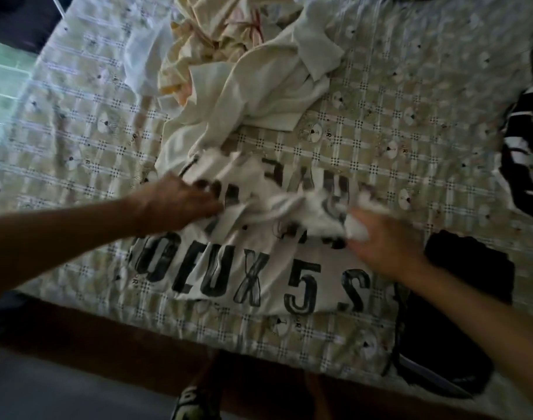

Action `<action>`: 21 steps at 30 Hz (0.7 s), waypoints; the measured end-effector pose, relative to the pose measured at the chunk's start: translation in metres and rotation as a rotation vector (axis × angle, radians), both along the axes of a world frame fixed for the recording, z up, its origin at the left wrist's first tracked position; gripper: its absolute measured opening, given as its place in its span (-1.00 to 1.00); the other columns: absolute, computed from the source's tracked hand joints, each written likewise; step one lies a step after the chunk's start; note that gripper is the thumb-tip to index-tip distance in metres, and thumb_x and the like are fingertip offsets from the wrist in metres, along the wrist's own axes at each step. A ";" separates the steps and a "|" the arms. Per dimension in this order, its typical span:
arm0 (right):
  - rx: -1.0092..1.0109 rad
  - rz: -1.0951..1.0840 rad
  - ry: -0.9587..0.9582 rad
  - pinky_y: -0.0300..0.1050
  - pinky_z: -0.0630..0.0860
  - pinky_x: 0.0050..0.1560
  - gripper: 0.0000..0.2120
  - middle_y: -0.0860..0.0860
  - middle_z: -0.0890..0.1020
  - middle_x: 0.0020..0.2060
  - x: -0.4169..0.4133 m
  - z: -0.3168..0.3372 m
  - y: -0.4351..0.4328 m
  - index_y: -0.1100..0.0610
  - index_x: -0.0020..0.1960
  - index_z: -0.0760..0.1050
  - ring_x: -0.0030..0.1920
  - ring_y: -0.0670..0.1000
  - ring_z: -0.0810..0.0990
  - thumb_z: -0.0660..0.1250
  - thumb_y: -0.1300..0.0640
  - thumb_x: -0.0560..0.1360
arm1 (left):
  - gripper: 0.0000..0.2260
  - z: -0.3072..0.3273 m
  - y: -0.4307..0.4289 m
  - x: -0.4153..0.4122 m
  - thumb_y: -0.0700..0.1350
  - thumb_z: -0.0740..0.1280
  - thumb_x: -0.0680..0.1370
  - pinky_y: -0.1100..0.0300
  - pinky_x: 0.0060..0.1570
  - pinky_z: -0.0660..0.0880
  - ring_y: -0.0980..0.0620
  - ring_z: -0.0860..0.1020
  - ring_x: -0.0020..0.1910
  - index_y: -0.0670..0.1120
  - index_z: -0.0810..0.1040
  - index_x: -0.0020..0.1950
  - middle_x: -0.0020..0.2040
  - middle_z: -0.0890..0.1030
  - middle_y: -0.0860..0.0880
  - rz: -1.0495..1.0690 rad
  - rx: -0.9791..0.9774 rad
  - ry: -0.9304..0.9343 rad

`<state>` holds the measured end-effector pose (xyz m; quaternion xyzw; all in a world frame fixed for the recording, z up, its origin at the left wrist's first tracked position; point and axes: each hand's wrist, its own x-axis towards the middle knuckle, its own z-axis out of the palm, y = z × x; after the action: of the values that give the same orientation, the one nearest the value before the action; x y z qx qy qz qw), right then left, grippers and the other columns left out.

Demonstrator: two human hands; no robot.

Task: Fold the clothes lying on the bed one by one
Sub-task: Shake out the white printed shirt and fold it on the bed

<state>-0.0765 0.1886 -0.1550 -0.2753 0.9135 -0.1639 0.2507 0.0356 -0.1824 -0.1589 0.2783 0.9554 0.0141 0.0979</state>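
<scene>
My right hand (380, 241) has its grip clenched on a bunch of the white printed T-shirt (259, 277) — the cloth comes out between thumb and fingers. My left hand (180, 204) has its grip on the left part of the same shirt, with fingers curled into the cloth, though the picture is blurred there. The shirt lies on the bed (380, 122), close to its near edge, about in the middle. The near part of the shirt is flat and shows big black letters and numbers; the part between my two hands is lifted and wrinkled. Just beyond it, at its far side, is a pile of cream and white clothes (253, 86). On the right, beside my right forearm, lies a black garment (459, 313) — farther away on the right is a black-and-white striped garment (526, 153).
</scene>
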 end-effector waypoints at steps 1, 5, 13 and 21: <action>0.114 0.094 -0.063 -0.01 0.52 -0.03 -0.65 0.16 0.61 0.12 0.023 -0.008 0.006 0.10 0.27 0.50 0.09 0.22 0.59 0.37 0.07 0.51 | -0.47 -0.001 0.009 0.016 -0.21 0.44 0.49 0.02 -0.28 0.62 0.06 0.59 -0.26 0.02 0.29 0.37 0.12 0.60 -0.07 -0.033 -0.109 -0.160; 0.637 0.476 -0.490 -0.11 0.40 -0.26 -0.76 -0.06 0.45 -0.09 0.070 -0.038 0.025 0.02 -0.03 0.42 -0.05 0.06 0.48 0.35 -0.11 0.48 | -0.44 -0.019 0.031 0.079 0.15 0.36 0.56 0.00 0.37 0.39 0.03 0.45 0.35 0.15 0.23 0.51 0.46 0.38 0.05 0.011 -0.408 -0.922; 0.100 -0.173 -0.007 -0.01 0.52 -0.04 -0.70 0.04 0.50 0.01 -0.034 -0.074 0.016 0.05 0.11 0.47 -0.03 0.04 0.52 0.47 0.04 0.43 | -0.64 -0.055 -0.007 -0.026 -0.01 0.36 0.58 0.04 0.16 0.50 -0.07 0.45 0.31 -0.04 0.49 0.37 0.37 0.48 -0.10 0.586 0.109 -0.156; 0.210 -0.149 -0.344 -0.07 0.44 0.11 -0.48 0.10 0.58 0.25 -0.115 -0.101 0.013 0.13 0.36 0.46 0.24 0.15 0.56 0.49 0.03 0.46 | -0.84 -0.084 -0.026 -0.080 -0.06 0.30 0.62 0.04 0.01 0.52 -0.10 0.61 -0.04 0.01 0.63 0.15 -0.01 0.65 -0.08 0.749 -0.029 -0.370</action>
<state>-0.1919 0.2013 -0.2557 -0.1472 0.8871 -0.1306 0.4176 -0.0442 -0.2081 -0.2430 -0.0971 0.9570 0.0848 0.2598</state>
